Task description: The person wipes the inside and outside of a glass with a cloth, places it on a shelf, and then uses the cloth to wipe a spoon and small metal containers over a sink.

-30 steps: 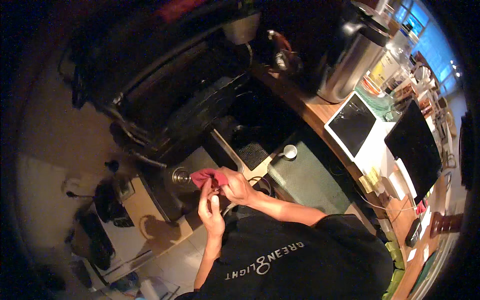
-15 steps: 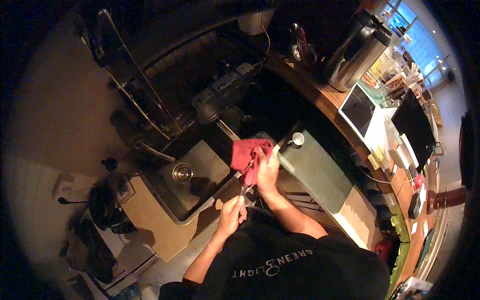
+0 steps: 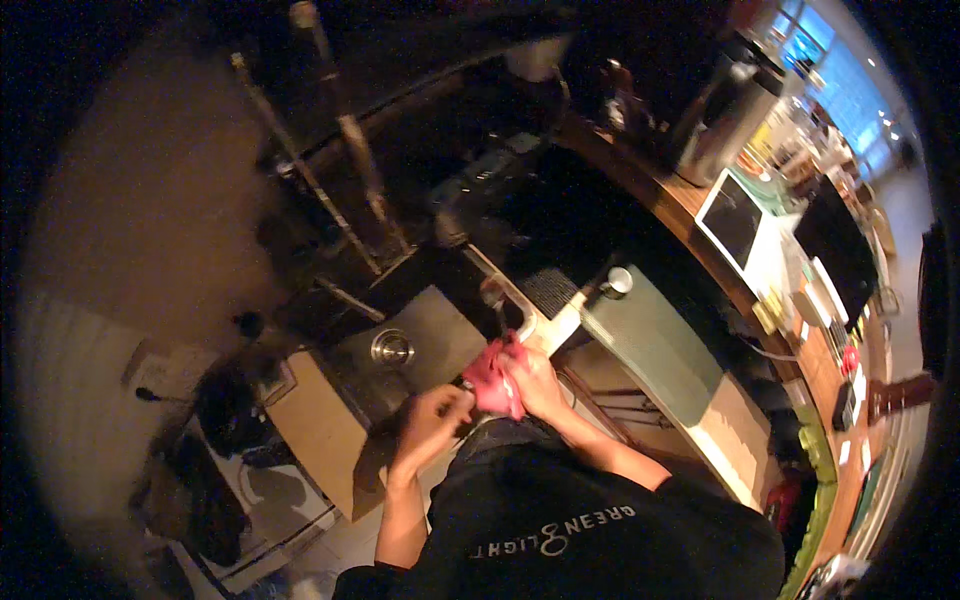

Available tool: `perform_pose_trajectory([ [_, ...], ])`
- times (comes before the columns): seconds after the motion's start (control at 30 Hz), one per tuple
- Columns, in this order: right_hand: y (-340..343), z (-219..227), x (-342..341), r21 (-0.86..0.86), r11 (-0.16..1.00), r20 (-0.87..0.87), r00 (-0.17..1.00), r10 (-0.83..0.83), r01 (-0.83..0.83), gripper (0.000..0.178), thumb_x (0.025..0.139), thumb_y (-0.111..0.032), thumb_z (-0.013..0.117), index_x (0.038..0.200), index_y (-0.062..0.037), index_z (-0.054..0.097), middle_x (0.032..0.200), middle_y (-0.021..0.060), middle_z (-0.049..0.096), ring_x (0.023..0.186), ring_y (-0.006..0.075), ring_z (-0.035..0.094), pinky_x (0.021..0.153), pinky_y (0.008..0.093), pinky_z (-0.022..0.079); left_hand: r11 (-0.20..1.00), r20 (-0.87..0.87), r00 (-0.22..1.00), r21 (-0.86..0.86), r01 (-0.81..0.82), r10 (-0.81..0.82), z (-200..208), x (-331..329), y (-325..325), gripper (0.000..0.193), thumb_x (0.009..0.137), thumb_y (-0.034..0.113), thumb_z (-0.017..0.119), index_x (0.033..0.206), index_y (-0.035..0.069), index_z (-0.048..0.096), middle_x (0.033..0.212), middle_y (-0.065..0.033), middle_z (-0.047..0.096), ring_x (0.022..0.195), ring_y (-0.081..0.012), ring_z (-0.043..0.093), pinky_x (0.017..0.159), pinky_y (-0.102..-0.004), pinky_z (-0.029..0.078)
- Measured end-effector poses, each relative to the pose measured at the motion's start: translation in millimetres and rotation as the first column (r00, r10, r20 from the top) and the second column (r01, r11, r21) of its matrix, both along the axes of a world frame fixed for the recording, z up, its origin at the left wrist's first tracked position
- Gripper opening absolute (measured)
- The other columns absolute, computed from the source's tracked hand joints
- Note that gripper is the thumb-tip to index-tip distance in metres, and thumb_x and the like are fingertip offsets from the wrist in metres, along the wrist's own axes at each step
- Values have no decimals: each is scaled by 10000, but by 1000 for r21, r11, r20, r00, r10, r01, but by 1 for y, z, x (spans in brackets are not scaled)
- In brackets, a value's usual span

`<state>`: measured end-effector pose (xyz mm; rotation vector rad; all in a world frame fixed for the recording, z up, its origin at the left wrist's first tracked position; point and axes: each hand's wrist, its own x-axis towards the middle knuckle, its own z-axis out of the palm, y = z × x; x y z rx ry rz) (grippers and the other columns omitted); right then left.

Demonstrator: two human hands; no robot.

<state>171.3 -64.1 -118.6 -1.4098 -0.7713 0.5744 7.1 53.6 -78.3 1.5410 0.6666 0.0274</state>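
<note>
My right hand (image 3: 537, 384) is closed on a crumpled red cloth (image 3: 489, 378) in front of my body, beside the sink's near right corner. A dark, slender thing (image 3: 502, 318) sticks out past the cloth's far side; its kind cannot be made out. Close to the cloth's left edge is my left hand (image 3: 432, 428), its fingers bent and smeared by motion. Whether that hand pinches anything is unclear. A small shiny bit (image 3: 462, 383) shows between the left fingers and the cloth.
Left of my hands is a sink with a round metal drain (image 3: 392, 347). A tan board (image 3: 316, 425) lies left of it. On the right, a white cup (image 3: 620, 280) stands by a grey-green mat (image 3: 660, 345). Farther off are a steel thermos (image 3: 727, 120) and a tablet (image 3: 733, 218).
My left hand has moved left, off the slim metal piece it gripped below the cloth. The cloth and right hand have come nearer my body, and the cloth is more bunched. The view has shifted slightly.
</note>
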Motion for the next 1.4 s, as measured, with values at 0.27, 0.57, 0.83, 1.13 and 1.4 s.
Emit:
perform_pose_trajectory([
  [0.27,8,49,-29,-136,766,-308,762,570,-628,220,989,-240,535,953,-30,591,591,17,560,378,105,524,353,252,409,754,390,862,443,-485,324,67,-16,59,155,916,152,656,928,-2,663,726,-25,650,634,-93,577,589,-255,458],
  [0.57,-47,10,14,-199,897,-256,904,341,-395,197,965,-189,589,862,-27,630,712,-17,605,623,56,536,576,241,451,-277,791,610,597,-753,46,208,14,215,144,926,161,593,945,41,671,826,-132,676,652,-261,629,609,-335,491],
  [0.83,-98,8,52,-162,981,-291,955,56,-107,151,956,-156,592,935,-12,635,793,-19,633,708,52,559,657,234,471,-122,180,815,983,-134,550,164,94,281,259,893,253,603,1026,39,660,1049,-181,671,953,-327,651,866,-421,513],
  [1.13,-163,-16,99,43,962,-888,452,-87,270,302,966,-253,523,1148,-20,586,1020,90,675,918,215,650,882,381,518,-21,949,173,185,-982,263,68,94,108,336,954,223,471,686,23,500,774,-121,600,690,-208,531,611,-318,425],
  [1.4,-168,-18,140,222,975,-907,371,201,14,426,945,-316,500,1234,-7,546,1131,124,659,1004,260,650,900,403,526,677,28,936,683,-274,351,-114,292,52,411,919,412,619,1145,69,608,911,-153,698,871,-367,664,766,-436,500],
])
